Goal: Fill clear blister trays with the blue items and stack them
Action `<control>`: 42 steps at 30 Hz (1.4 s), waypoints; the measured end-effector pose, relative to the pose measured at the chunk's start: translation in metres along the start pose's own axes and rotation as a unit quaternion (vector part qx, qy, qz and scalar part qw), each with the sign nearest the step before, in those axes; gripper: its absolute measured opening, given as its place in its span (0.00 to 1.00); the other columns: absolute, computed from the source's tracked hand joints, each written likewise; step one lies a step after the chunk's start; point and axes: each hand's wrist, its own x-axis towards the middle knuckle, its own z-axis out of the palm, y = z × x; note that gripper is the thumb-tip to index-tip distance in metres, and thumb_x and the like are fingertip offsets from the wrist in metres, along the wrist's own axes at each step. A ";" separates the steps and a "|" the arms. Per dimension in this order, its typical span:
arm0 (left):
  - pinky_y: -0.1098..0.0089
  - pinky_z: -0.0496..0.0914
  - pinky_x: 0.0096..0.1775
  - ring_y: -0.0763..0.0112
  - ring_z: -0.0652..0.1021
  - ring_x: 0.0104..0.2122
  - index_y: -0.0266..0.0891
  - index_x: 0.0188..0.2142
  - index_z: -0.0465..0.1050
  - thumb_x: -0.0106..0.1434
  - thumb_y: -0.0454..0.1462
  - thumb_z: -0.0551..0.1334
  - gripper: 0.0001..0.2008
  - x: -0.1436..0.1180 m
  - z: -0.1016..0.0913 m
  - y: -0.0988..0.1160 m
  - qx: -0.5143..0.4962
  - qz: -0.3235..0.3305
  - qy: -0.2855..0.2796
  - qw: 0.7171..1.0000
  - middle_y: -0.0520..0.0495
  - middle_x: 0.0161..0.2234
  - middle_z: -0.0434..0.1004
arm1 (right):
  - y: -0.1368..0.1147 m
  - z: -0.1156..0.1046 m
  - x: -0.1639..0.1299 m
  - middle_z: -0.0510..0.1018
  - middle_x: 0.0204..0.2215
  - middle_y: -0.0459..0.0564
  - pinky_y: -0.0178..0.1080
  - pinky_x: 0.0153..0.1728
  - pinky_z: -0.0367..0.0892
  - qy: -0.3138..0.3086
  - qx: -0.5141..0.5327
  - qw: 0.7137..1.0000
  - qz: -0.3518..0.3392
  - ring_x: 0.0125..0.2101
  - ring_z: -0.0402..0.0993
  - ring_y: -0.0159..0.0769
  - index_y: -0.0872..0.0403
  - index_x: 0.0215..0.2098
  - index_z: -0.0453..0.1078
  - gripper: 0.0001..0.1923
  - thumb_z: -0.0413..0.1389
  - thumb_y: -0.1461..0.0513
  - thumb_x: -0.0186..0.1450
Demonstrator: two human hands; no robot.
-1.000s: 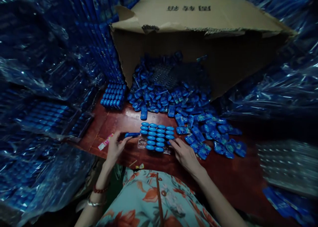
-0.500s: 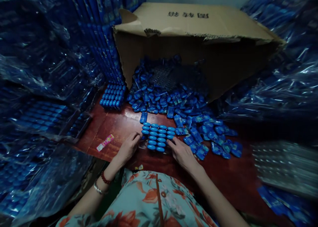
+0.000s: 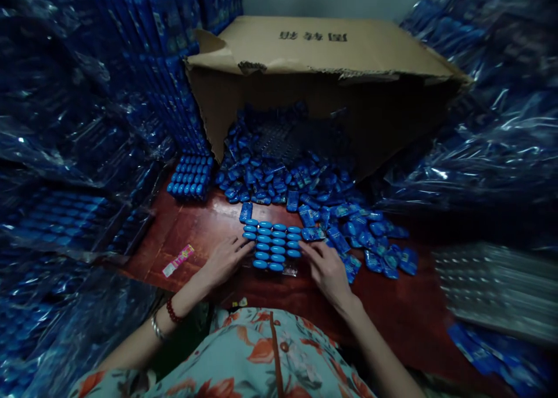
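red-brown tabletop (image 3: 192, 223) hemmed by blue plastic-wrapped stacks (image 3: 65, 154); a filled tray of small blue capsules (image 3: 272, 245) is flanked at 9 o'clock by the left hand (image 3: 224, 260) and at 3 o'clock by the right hand (image 3: 325, 269), fingers spread flat, nothing gripped. light, thin, flexible, judged best taken by both side edges.

Dim, blue-cast light, glare on plastic (edges warped, dark).

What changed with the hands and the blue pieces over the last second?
The left hand carried a loose blue piece to the tray of blue pieces, let it go and now rests open at the tray's left edge. The right hand stayed at its right edge. The pile and cardboard box look unchanged.
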 end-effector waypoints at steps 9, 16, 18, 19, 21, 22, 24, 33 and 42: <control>0.59 0.68 0.48 0.61 0.71 0.46 0.38 0.54 0.63 0.60 0.34 0.59 0.22 0.066 0.016 -0.058 -0.064 -0.168 0.051 0.982 0.38 0.50 0.64 | 0.033 0.015 0.042 0.73 0.44 0.61 0.45 0.37 0.62 -0.169 -0.147 0.974 0.029 0.42 0.65 0.48 0.57 0.54 0.64 0.25 0.46 0.72 0.59; 0.54 0.66 0.50 0.55 0.68 0.49 0.38 0.57 0.61 0.59 0.31 0.56 0.25 0.047 0.019 -0.075 0.022 -0.175 -0.005 0.984 0.35 0.52 0.62 | 0.040 0.006 0.020 0.73 0.41 0.55 0.43 0.37 0.66 -0.007 0.117 0.972 0.201 0.36 0.70 0.41 0.55 0.55 0.58 0.21 0.46 0.58 0.65; 0.53 0.66 0.50 0.54 0.68 0.50 0.39 0.57 0.60 0.57 0.30 0.57 0.27 0.021 0.020 -0.078 0.026 -0.186 0.021 0.982 0.36 0.52 0.62 | 0.036 0.003 -0.001 0.74 0.37 0.51 0.40 0.33 0.67 0.058 0.216 0.931 0.290 0.31 0.71 0.37 0.53 0.52 0.60 0.22 0.50 0.53 0.63; 0.52 0.66 0.50 0.54 0.67 0.51 0.39 0.57 0.60 0.56 0.30 0.57 0.28 0.007 0.021 -0.080 0.020 -0.194 0.039 0.980 0.36 0.52 0.61 | 0.030 0.003 -0.012 0.74 0.36 0.50 0.39 0.32 0.68 0.087 0.254 0.909 0.319 0.30 0.70 0.36 0.52 0.50 0.62 0.21 0.51 0.52 0.62; 0.53 0.66 0.51 0.54 0.67 0.52 0.40 0.57 0.61 0.55 0.31 0.58 0.28 -0.017 0.021 -0.078 -0.001 -0.211 0.082 0.974 0.38 0.52 0.59 | 0.015 0.003 -0.028 0.75 0.35 0.49 0.39 0.33 0.68 0.130 0.307 0.879 0.341 0.31 0.71 0.35 0.52 0.45 0.65 0.18 0.54 0.51 0.60; 0.54 0.66 0.52 0.55 0.67 0.52 0.41 0.56 0.62 0.55 0.32 0.58 0.27 -0.027 0.021 -0.075 -0.014 -0.219 0.101 0.970 0.38 0.52 0.58 | 0.005 0.005 -0.033 0.75 0.35 0.49 0.39 0.34 0.69 0.141 0.323 0.873 0.337 0.33 0.72 0.35 0.52 0.42 0.67 0.17 0.54 0.52 0.60; 0.57 0.66 0.52 0.59 0.68 0.51 0.41 0.54 0.65 0.58 0.34 0.57 0.22 -0.040 0.019 -0.066 -0.040 -0.234 0.140 0.961 0.40 0.51 0.59 | -0.013 0.009 -0.038 0.76 0.35 0.50 0.40 0.37 0.69 0.145 0.332 0.880 0.308 0.34 0.72 0.37 0.52 0.38 0.69 0.12 0.55 0.54 0.60; 0.65 0.72 0.41 0.66 0.75 0.38 0.40 0.44 0.69 0.64 0.40 0.55 0.11 -0.044 0.001 -0.003 -0.187 -0.292 0.260 0.901 0.46 0.38 0.74 | -0.028 0.021 -0.034 0.75 0.37 0.53 0.38 0.38 0.70 0.039 0.154 0.987 0.033 0.37 0.73 0.36 0.52 0.48 0.68 0.14 0.47 0.66 0.66; 0.71 0.71 0.38 0.70 0.76 0.36 0.38 0.43 0.68 0.66 0.35 0.53 0.08 -0.029 0.012 0.014 -0.189 -0.134 0.205 0.951 0.46 0.37 0.76 | -0.022 -0.015 0.008 0.72 0.33 0.49 0.32 0.29 0.61 -0.156 0.031 0.984 -0.076 0.31 0.68 0.32 0.53 0.38 0.68 0.09 0.47 0.68 0.65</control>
